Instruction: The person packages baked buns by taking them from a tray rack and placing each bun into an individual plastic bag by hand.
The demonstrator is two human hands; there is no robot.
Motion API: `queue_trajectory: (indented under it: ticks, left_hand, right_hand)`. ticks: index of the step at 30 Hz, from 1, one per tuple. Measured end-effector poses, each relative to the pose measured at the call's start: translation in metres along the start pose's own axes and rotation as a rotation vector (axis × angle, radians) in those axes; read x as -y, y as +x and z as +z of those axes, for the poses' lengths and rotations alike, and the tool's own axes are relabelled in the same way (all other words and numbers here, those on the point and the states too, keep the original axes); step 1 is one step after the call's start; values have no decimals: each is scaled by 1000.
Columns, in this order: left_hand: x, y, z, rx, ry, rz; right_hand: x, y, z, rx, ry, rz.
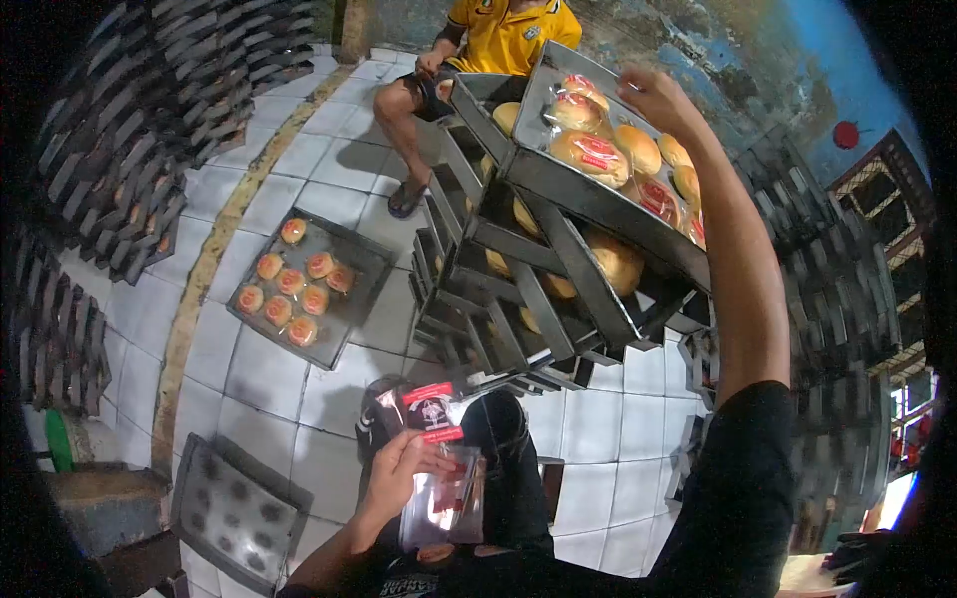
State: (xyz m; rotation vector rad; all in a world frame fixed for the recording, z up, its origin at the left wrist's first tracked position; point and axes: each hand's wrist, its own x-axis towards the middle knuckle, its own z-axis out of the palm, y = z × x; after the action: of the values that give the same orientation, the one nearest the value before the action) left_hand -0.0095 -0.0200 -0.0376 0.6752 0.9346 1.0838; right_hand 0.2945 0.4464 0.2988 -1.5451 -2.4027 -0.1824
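Note:
My left hand (397,476) is closed on clear plastic bread bags (446,503) printed in red and white, held over my lap. My right hand (658,100) is stretched out over the top metal tray (598,194), close to its far side. Its fingers look bent and somewhat blurred; whether anything is between them I cannot make out. In that tray lie bagged buns (590,154) with red labels, and beside them unwrapped golden buns (638,149). My forearm covers the tray's right part.
Under the top tray is a criss-cross stack of trays (528,244) holding more buns. A floor tray (364,264) carries several bagged buns. A worn tray (234,518) lies lower left. A person in a yellow shirt (503,35) sits opposite. Tray stacks (130,130) stand along both sides.

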Motion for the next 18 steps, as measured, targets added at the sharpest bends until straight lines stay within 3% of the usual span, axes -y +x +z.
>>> queue_trajectory:
  ticks: [4, 6, 9, 12, 13, 15, 16, 17, 18]
  left_hand:
    - [0, 3, -1, 61, 55, 3]
    - [2, 3, -2, 67, 71, 17]
    - [4, 0, -1, 44, -10, 30]
    - [16, 3, 1, -49, -92, 30]
    - [2, 1, 7, -84, -60, 7]
    - [-2, 0, 12, -145, -122, 60]
    - [-6, 4, 9, -172, -219, 69]
    - [-9, 9, 6, -198, -317, 81]
    - [-45, 10, 20, -232, -368, 51]
  right_hand:
    - [-60, -2, 24, 412, -143, 392]
    - [-53, -16, 18, 344, 15, 518]
    - [-52, -31, 5, 172, 281, 411]
    - [-6, -74, 1, 165, 623, 351]
    - [-11, -75, -3, 201, 623, 418]
    - [-11, -87, -12, -52, 736, 284]
    - [19, -110, -29, -134, 963, 184]
    - [44, -131, -40, -225, 1115, 218]
    - [75, -160, -49, -249, 1278, 159]
